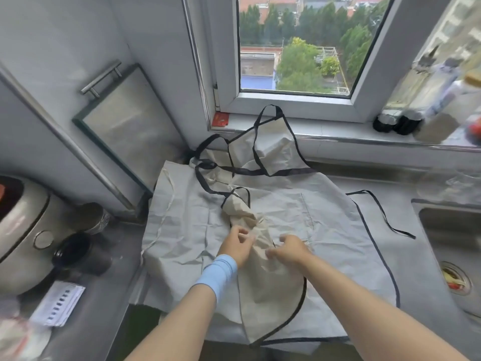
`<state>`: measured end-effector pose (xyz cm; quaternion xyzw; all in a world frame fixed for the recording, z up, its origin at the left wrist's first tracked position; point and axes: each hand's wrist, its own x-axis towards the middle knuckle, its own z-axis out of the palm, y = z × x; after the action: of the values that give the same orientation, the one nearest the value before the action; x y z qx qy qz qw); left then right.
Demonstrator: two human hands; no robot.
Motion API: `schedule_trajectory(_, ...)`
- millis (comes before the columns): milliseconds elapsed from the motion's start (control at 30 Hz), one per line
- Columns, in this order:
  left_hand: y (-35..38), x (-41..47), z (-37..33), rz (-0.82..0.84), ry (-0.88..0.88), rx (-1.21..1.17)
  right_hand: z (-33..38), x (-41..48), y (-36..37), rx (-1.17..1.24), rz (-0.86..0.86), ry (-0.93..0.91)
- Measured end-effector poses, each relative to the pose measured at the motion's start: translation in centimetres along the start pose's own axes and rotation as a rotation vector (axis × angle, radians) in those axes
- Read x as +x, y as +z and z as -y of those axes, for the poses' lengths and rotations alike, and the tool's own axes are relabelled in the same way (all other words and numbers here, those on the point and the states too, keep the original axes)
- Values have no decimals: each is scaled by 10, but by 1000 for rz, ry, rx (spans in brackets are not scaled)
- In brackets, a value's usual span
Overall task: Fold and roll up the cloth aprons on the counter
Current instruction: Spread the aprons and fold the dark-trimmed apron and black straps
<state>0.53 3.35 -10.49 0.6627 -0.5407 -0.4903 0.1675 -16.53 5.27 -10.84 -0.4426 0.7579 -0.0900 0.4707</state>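
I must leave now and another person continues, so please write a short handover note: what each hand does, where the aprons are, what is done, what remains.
Left hand: pinches the bunched beige apron mid-counter.
Right hand: fingers curled on the same apron; whether it really grips is unclear.
Beneath it a pale apron lies spread flat. At the back lies what seems to be another apron, crumpled, with its strap up at the window sill.
Done: nothing folded or rolled yet.
Left: flatten, fold and roll each apron.

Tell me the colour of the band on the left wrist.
Light blue; the wristband shows best in the head view.
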Motion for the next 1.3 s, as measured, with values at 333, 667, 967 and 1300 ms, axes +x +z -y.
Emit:
schedule_trajectory(333, -75, -15, -21, 131, -300, 167, 85, -47, 23, -375, 436, -314)
schedule_trajectory(667, -128, 18, 13, 329, -217, 325, 136, 52, 5, -407, -100, -350)
schedule_trajectory(967, -149, 103, -25, 163, -352, 284, 179, 108, -2, -159, -27, -550)
schedule_trajectory(1300, -122, 160, -46, 146, -506, -203, 195, 125, -72, 492, 76, -414)
